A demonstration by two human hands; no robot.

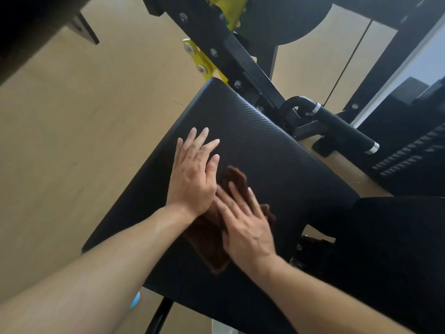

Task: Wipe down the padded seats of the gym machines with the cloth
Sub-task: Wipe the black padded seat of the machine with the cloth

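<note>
Both hands lie flat mid-seat: the left hand [192, 174] on bare pad, the right hand [245, 225] on the brown cloth [207, 242]. The padded seat [265, 145] is bare toward its far corner and along its right edge. Past the far edge the black frame [216, 44] and yellow bracket [199, 61] block the way; a foam-gripped handle [342, 126] stands beside the right edge. Off the left edge is open floor [84, 116].

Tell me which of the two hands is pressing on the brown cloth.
The right hand lies flat on the brown cloth. The left hand rests mostly on the bare black padded seat beside it.
</note>
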